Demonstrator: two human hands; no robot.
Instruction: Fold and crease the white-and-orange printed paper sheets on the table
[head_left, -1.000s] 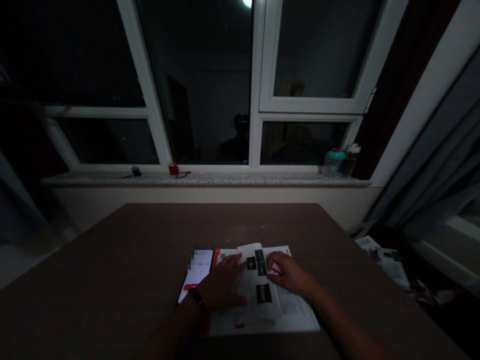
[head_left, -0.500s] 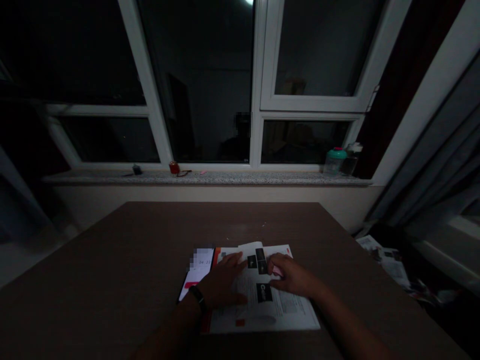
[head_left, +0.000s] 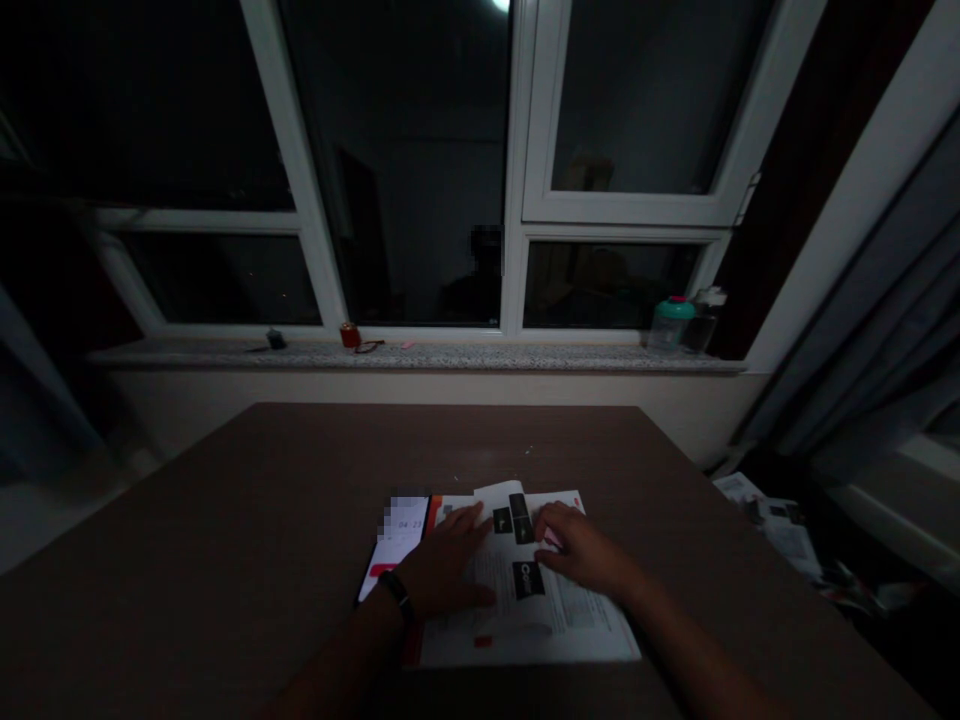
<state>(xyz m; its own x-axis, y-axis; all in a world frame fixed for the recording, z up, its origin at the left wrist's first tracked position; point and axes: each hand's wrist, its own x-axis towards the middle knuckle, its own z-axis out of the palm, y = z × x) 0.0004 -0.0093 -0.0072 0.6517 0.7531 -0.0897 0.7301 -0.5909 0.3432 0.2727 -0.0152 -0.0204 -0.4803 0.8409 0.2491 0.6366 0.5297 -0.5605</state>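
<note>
A printed booklet or sheet (head_left: 592, 620) with orange edges lies on the table, and a narrower printed paper strip (head_left: 495, 495) lies over its middle. My left hand (head_left: 450, 565), a dark band on its wrist, rests flat with fingers spread on the left part of the paper. My right hand (head_left: 581, 545) is closed at the strip's right edge, gripping a small pink object (head_left: 553, 538) mostly hidden by the fingers; its kind cannot be made out. A lit phone (head_left: 394, 550) lies just left of the paper, partly behind my left hand.
The brown table (head_left: 225, 540) reaches toward a windowsill (head_left: 465, 355). On the sill stand a small red jar (head_left: 349, 335), a dark little bottle (head_left: 276, 340) and a teal-lidded container (head_left: 671, 325). Papers (head_left: 780, 530) are piled low at the right. Tiny white scraps (head_left: 529, 450) lie beyond the booklet.
My right hand has shifted very slightly up and left along the strip, and the strip's top edge has moved a little. My left hand stays in place.
</note>
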